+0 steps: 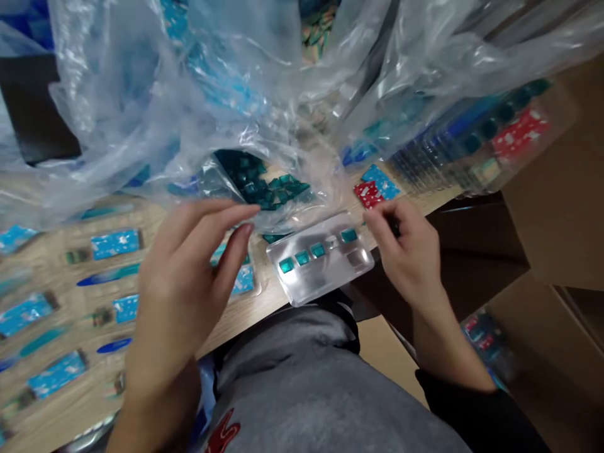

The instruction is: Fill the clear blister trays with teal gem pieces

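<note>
A clear plastic tray (309,283) lies at the table's front edge, between my hands. Several teal square gems (318,250) sit in its row of small pockets, and a larger square pocket near its right end shows no gem. My left hand (198,258) hovers left of the tray, thumb and forefinger apart with nothing between them. Off the tray's right end, my right hand (406,245) has thumb and forefinger pinched together; whether anything is in them is hidden. Just beyond those fingertips, a red patterned packet (369,195) overlaps a blue patterned packet (384,180).
An open plastic bag of teal gems (283,189) lies behind the tray. Filled trays with blue packets (116,243) and pens (113,275) cover the left side. More filled trays (476,138) stand stacked at right. Cardboard boxes (557,207) flank the table.
</note>
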`<control>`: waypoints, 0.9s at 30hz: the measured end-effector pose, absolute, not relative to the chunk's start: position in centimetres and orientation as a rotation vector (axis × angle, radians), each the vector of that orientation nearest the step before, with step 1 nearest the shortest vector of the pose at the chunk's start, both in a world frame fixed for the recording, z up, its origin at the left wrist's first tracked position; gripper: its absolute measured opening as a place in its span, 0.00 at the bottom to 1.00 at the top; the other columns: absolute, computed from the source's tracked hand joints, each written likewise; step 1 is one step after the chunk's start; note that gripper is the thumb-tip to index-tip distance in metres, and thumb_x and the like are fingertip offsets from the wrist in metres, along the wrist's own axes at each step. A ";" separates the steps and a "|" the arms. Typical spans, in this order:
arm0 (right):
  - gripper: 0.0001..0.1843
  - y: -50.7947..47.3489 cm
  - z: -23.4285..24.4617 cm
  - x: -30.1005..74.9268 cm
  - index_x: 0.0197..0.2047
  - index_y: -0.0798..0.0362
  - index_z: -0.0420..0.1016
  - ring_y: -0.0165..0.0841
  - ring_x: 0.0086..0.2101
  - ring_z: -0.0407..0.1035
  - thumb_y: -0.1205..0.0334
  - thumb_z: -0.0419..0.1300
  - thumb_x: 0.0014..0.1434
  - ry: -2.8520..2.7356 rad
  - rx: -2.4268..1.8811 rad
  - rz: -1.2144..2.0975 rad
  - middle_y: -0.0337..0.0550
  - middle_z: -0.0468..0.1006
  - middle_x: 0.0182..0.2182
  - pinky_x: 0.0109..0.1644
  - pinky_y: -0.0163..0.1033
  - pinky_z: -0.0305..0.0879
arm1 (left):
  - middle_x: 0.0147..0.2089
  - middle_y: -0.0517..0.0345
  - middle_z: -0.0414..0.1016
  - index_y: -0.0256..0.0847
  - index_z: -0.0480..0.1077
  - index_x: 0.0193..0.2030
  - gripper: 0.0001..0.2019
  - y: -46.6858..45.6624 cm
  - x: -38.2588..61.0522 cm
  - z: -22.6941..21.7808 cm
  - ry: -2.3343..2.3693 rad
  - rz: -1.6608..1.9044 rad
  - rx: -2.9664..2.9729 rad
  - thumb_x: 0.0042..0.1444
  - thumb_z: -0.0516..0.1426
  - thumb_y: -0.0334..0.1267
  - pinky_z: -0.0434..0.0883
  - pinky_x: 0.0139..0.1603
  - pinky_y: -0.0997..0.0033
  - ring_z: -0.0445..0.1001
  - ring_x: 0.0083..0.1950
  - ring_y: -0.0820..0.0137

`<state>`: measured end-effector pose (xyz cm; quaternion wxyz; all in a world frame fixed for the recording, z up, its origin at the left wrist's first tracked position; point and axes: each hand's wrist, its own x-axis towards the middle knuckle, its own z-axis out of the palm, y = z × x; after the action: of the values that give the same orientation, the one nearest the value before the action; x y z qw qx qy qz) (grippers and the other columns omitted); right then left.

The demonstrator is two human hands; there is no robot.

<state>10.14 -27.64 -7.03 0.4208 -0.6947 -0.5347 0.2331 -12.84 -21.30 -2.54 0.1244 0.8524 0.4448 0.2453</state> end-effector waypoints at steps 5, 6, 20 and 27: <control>0.16 -25.1 -7.7 11.8 0.41 0.51 0.68 0.29 0.38 0.71 0.72 0.56 0.48 -0.836 -1.406 1.211 0.39 0.74 0.38 0.40 0.37 0.68 | 0.48 0.49 0.79 0.40 0.75 0.42 0.12 -13.5 -8.4 -6.7 1.179 0.081 2.464 0.56 0.53 0.28 0.71 0.53 0.58 0.76 0.50 0.57; 0.17 -25.3 -7.6 11.9 0.42 0.51 0.69 0.29 0.39 0.72 0.72 0.57 0.47 -0.757 -1.323 1.293 0.39 0.74 0.40 0.42 0.37 0.70 | 0.47 0.49 0.79 0.39 0.75 0.41 0.11 -12.4 -7.7 -7.8 1.169 0.014 2.426 0.55 0.53 0.29 0.71 0.54 0.58 0.76 0.49 0.57; 0.11 -28.6 -4.7 10.3 0.39 0.48 0.80 0.26 0.39 0.80 0.65 0.72 0.52 -0.489 -0.916 1.445 0.33 0.83 0.35 0.47 0.31 0.78 | 0.38 0.49 0.74 0.44 0.71 0.33 0.14 -12.4 -8.5 -7.5 1.218 0.174 2.508 0.61 0.46 0.40 0.67 0.54 0.47 0.74 0.49 0.56; 0.11 -29.2 -4.7 9.0 0.40 0.49 0.78 0.30 0.34 0.81 0.59 0.71 0.54 -0.522 -0.947 1.434 0.36 0.84 0.34 0.42 0.37 0.80 | 0.45 0.58 0.77 0.43 0.70 0.50 0.09 -21.1 -9.5 -2.3 0.910 0.748 2.356 0.66 0.55 0.39 0.74 0.46 0.71 0.76 0.47 0.72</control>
<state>8.97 -29.17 -4.69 0.6231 -0.4125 -0.2271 0.6245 -9.54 -21.07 -2.29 0.2511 0.8657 0.3346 0.2749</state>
